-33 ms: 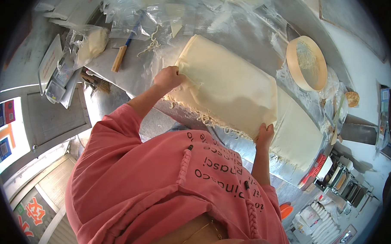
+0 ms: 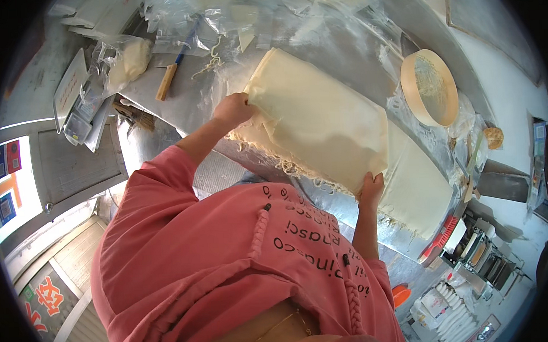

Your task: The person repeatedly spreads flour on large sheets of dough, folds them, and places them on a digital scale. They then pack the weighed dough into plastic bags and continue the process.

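Observation:
A long, pale sheet of dough (image 2: 320,115) lies folded in layers across the metal worktable. Its near edge is ragged, with loose strands (image 2: 292,169) hanging along it. At the sheet's left end, my left hand (image 2: 234,109) is closed on the edge, fingers curled and thumb on top. Further right, my right hand (image 2: 370,189) pinches the near edge where the upper fold ends. Beyond that fold, a lower layer of dough (image 2: 416,181) stretches to the right. My fingertips beneath the sheet are hidden.
A wooden-handled knife (image 2: 166,82) lies left of the dough, near scattered dough strands (image 2: 214,58). A round sieve (image 2: 429,87) stands at the far right. Clear plastic sheeting (image 2: 184,17) covers the back. A red brush (image 2: 440,239) and a metal roller machine (image 2: 491,257) sit off the right end.
My left hand has shifted very slightly to the left with the edge of the dough sheet in it. My right hand holds its place.

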`<action>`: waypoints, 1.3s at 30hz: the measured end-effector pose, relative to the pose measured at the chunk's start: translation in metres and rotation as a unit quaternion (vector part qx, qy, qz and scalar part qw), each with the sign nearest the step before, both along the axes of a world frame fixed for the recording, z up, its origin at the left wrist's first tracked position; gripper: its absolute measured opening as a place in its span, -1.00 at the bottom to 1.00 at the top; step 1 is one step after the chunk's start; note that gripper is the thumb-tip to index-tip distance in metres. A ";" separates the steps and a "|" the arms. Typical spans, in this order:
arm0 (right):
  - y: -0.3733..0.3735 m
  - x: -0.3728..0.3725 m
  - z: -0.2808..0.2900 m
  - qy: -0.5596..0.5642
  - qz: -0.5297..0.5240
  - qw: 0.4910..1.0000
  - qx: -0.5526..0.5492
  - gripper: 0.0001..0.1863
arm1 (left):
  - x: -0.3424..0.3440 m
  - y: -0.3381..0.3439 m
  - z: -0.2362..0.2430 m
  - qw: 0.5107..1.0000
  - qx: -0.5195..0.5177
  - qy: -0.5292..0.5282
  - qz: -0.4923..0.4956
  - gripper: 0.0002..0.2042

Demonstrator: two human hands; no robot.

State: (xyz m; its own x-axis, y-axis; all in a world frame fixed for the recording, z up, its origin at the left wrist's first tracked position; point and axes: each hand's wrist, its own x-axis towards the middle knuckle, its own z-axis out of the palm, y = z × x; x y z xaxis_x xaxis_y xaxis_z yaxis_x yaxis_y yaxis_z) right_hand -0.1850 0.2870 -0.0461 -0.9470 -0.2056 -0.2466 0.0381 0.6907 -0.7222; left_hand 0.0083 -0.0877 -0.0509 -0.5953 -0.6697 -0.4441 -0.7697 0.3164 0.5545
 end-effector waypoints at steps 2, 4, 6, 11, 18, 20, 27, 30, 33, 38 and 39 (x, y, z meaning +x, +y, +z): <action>0.005 -0.001 -0.001 0.025 0.014 1.000 0.002 -0.82 | 0.020 -0.009 -0.006 0.994 0.104 0.034 0.016 -0.75; 0.002 0.001 0.005 0.020 0.010 1.000 -0.005 -0.81 | 0.029 -0.007 -0.005 0.993 0.104 0.005 0.050 -0.79; 0.009 -0.003 -0.006 0.066 0.037 0.996 0.037 -0.77 | 0.034 -0.006 -0.006 0.993 0.095 -0.021 0.073 -0.81; 0.014 -0.014 0.006 0.116 0.080 0.981 0.134 -0.71 | 0.014 0.043 0.020 0.956 -0.280 -0.086 0.032 -0.64; 0.011 -0.060 -0.019 -0.108 -0.060 0.968 -0.219 -0.81 | -0.083 0.141 0.005 0.910 -0.378 0.086 -0.149 -0.40; -0.016 -0.042 -0.006 0.205 0.081 0.975 -0.005 -0.88 | -0.086 0.147 -0.012 0.919 -0.367 0.037 -0.137 -0.39; -0.048 -0.016 0.008 0.140 0.411 0.898 -0.072 -0.83 | -0.086 0.148 0.005 0.909 -0.375 -0.025 -0.180 -0.36; -0.029 -0.034 0.013 0.031 0.085 0.987 -0.134 -0.84 | -0.075 0.139 0.003 0.917 -0.364 0.016 -0.161 -0.36; 0.008 -0.044 -0.006 0.055 -0.058 0.990 -0.115 -0.82 | -0.068 0.136 -0.003 0.916 -0.365 0.034 -0.161 -0.36; 0.022 -0.035 -0.005 -0.071 -0.078 0.994 -0.037 -0.78 | -0.071 0.135 -0.003 0.911 -0.375 0.032 -0.167 -0.36; 0.023 -0.034 0.012 -0.187 -0.120 0.972 -0.080 -0.81 | -0.066 0.136 -0.006 0.910 -0.377 0.034 -0.167 -0.36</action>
State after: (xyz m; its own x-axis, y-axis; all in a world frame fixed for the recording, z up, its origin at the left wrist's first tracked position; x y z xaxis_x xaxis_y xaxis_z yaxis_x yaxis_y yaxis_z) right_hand -0.2190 0.3101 -0.0338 -0.8222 -0.0533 -0.5667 0.4656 0.5096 -0.7236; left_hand -0.0580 0.0486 -0.0567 -0.8305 -0.5455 0.1127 -0.5329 0.8370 0.1246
